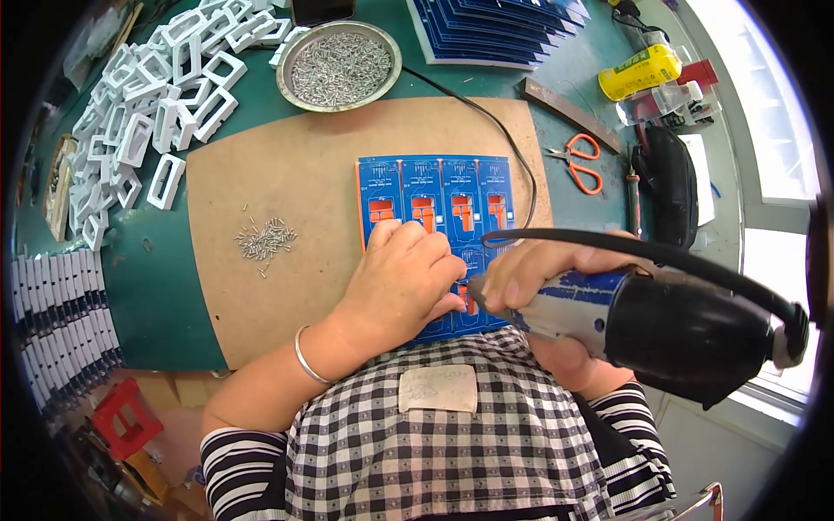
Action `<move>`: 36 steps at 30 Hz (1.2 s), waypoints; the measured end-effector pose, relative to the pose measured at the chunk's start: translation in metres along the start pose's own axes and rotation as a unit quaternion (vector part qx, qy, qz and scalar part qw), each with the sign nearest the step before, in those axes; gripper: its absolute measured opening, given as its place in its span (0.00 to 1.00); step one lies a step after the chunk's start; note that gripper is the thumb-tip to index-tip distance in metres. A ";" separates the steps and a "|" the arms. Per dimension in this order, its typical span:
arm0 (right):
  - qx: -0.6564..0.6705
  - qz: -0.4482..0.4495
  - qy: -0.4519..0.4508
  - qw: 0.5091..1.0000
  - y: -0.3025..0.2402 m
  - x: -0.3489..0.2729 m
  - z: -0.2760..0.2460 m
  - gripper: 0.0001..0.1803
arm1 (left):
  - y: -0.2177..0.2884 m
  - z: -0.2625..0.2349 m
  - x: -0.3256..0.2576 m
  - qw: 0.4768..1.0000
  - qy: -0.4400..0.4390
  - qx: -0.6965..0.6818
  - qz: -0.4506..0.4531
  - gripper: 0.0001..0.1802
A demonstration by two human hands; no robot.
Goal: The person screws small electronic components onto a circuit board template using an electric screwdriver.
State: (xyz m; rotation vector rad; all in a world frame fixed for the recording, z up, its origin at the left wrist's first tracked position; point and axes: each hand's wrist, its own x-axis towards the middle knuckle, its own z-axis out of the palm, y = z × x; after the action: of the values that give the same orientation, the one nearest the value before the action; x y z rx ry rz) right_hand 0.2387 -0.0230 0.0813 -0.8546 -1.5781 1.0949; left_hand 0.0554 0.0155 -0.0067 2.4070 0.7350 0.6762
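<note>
The electric screwdriver (625,317) fills my right hand (539,273), closed around its barrel at 4 o'clock, tip beside my left hand (408,278) pressing flat the blue circuit panel (434,187) at centre, so 1 slip could gouge the board or my fingertips.

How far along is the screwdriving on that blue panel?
Done: hard to tell; the orange parts sit in the top row of the blue panel. In hand: the right hand holds the power screwdriver at the lower row, the left hand steadying. Left: loose screws and a full bowl remain.
</note>
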 end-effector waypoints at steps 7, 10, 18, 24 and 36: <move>0.142 -0.032 0.116 0.983 0.013 -0.007 0.004 0.27 | -0.001 0.001 0.002 1.000 0.003 -0.002 0.005 0.11; 0.153 -0.046 0.121 0.980 0.016 -0.007 0.001 0.29 | -0.001 0.002 0.002 1.000 0.004 0.008 0.002 0.10; 0.039 0.005 0.107 0.993 0.009 -0.004 0.005 0.30 | 0.001 0.003 0.004 1.000 0.007 0.023 0.011 0.09; 0.082 -0.042 0.041 0.995 0.021 -0.001 0.003 0.30 | 0.000 0.002 0.004 1.000 0.021 0.002 0.004 0.10; 0.086 -0.047 -0.012 0.995 0.018 0.018 0.011 0.27 | -0.001 -0.003 0.001 0.998 0.023 0.049 0.023 0.17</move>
State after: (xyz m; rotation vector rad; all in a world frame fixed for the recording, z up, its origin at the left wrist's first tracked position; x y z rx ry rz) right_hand 0.2232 -0.0037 0.0695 -0.6473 -1.5034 1.1592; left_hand 0.0540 0.0173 -0.0052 2.5120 0.7485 0.7326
